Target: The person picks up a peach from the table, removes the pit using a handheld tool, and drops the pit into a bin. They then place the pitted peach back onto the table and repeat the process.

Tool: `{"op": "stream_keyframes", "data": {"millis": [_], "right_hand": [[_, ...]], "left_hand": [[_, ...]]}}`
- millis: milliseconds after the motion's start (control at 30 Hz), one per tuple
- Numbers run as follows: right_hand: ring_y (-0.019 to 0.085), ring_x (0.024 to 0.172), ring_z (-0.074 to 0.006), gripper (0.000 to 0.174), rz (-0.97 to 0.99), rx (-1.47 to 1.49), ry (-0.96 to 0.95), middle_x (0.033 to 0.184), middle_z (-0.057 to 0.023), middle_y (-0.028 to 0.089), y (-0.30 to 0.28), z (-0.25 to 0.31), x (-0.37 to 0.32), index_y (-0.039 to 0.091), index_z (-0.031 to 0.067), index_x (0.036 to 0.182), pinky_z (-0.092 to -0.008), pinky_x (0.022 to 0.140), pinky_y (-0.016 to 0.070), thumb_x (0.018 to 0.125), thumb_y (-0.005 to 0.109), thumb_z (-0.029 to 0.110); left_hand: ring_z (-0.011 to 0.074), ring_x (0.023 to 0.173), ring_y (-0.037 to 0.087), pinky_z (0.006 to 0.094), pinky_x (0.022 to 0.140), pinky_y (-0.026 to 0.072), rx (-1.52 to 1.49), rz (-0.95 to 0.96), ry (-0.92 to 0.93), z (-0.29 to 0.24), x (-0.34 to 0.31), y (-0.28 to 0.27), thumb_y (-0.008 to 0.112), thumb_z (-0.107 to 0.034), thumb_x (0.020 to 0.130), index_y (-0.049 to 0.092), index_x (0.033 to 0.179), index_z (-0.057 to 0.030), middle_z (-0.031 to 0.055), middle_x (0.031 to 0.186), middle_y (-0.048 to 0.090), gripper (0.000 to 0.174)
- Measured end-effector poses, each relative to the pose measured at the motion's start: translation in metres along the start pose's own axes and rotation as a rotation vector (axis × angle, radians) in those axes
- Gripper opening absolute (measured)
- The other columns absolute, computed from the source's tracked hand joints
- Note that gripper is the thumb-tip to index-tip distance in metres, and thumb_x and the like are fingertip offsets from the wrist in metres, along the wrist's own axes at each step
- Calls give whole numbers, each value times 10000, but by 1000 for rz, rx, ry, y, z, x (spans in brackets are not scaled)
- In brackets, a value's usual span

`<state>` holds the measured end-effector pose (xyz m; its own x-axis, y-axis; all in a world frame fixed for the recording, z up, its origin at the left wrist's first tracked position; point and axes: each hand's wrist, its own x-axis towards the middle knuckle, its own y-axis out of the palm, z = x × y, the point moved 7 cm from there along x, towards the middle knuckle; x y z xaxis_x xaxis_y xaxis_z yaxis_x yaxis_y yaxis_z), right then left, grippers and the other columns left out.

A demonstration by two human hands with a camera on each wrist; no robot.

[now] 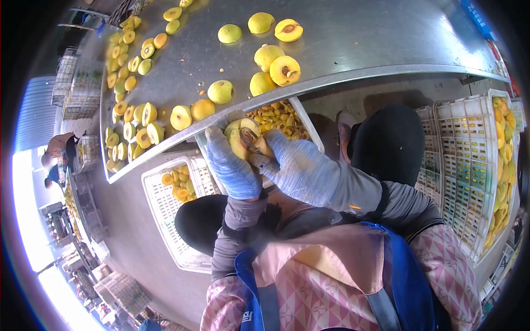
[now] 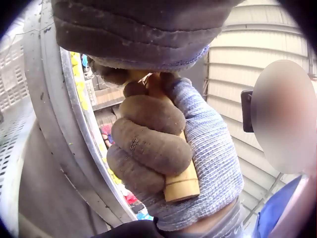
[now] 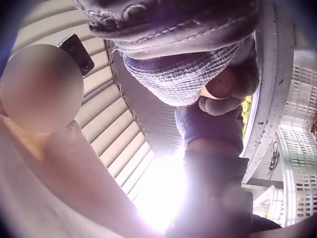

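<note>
In the head view, my gloved left hand (image 1: pixel 233 170) holds a yellow peach (image 1: pixel 235 144) over a crate of small brown-yellow pieces (image 1: pixel 284 117). My gloved right hand (image 1: pixel 309 168) grips a pitting tool with a curved metal blade (image 1: pixel 251 142), which lies against the cut face of the peach. From the left wrist view, the fingers (image 2: pixel 148 144) of the right hand wrap round the tool's pale wooden handle (image 2: pixel 182 187). The handle's round end (image 3: pixel 221 85) shows in the right wrist view. Much of the peach is hidden by the gloves.
A metal table (image 1: pixel 359 38) with a raised edge carries several whole and halved peaches (image 1: pixel 221 92), crowded at its left end. White plastic crates with fruit stand at the left (image 1: pixel 165 212) and right (image 1: pixel 458 165). Another person (image 1: pixel 59 149) is far off at the left.
</note>
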<state>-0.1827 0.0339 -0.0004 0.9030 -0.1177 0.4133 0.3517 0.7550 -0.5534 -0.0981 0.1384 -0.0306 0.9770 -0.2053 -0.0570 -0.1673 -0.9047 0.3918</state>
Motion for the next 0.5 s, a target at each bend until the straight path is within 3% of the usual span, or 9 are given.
{"op": "stream_keyframes", "data": {"millis": [67, 133, 200, 300, 367, 400, 467, 500], "right_hand": [[641, 537, -310, 360, -8, 2, -41, 683, -149, 618, 1, 1, -3, 553, 17, 1090, -374, 474, 520, 927, 621, 331], [637, 530, -307, 344, 69, 68, 86, 722, -140, 620, 5, -7, -5, 570, 34, 1113, -370, 469, 517, 934, 614, 324], [637, 530, -306, 346, 80, 36, 61, 719, -139, 617, 5, -8, -6, 569, 33, 1116, -366, 467, 516, 935, 615, 324], [638, 529, -299, 349, 73, 8, 30, 685, -138, 606, -5, 0, -2, 563, 25, 1095, -359, 461, 512, 933, 620, 328], [638, 528, -294, 352, 54, 11, 26, 654, -138, 599, -12, 4, 0, 559, 16, 1071, -355, 457, 509, 930, 624, 332], [637, 524, -287, 361, 33, -59, -37, 631, -133, 591, -15, 9, 0, 553, 12, 1064, -354, 449, 503, 926, 630, 337], [636, 521, -280, 370, 12, -128, -100, 608, -128, 583, -17, 13, -1, 548, 8, 1056, -352, 441, 497, 921, 636, 341], [637, 522, -274, 373, 45, -85, -46, 611, -126, 587, -15, 9, -1, 546, 8, 1065, -351, 437, 491, 920, 637, 339]], "left_hand": [[214, 1001, 608, 347, 923, 507, 326, -24, 144, -6, -1, -1, 357, -355, 1054, 549, 1184, 30, 151, 1104, 619, 449], [210, 994, 609, 343, 914, 509, 457, -33, 250, -10, -7, 2, 367, -377, 1048, 555, 1178, 30, 149, 1096, 621, 466], [206, 987, 610, 339, 905, 511, 587, -44, 359, -15, -8, 2, 378, -399, 1042, 560, 1171, 29, 148, 1088, 623, 483], [206, 985, 613, 343, 902, 515, 501, 15, 244, -6, 1, -4, 425, -395, 1027, 558, 1177, 30, 147, 1082, 628, 470], [213, 988, 617, 343, 893, 518, 81, -113, 23, 8, 2, -14, 465, -396, 1011, 561, 1173, 21, 150, 1079, 630, 457], [213, 988, 617, 343, 893, 518, 81, -112, 22, 7, 1, -13, 465, -396, 1011, 561, 1173, 21, 150, 1079, 630, 457], [189, 974, 579, 298, 872, 491, -14, -24, -72, 9, 0, -8, 448, -255, 1020, 488, 1207, 9, 126, 1072, 592, 326], [189, 974, 579, 298, 872, 491, -14, -24, -72, 6, 0, -7, 448, -255, 1020, 488, 1207, 9, 126, 1072, 592, 326]]}}
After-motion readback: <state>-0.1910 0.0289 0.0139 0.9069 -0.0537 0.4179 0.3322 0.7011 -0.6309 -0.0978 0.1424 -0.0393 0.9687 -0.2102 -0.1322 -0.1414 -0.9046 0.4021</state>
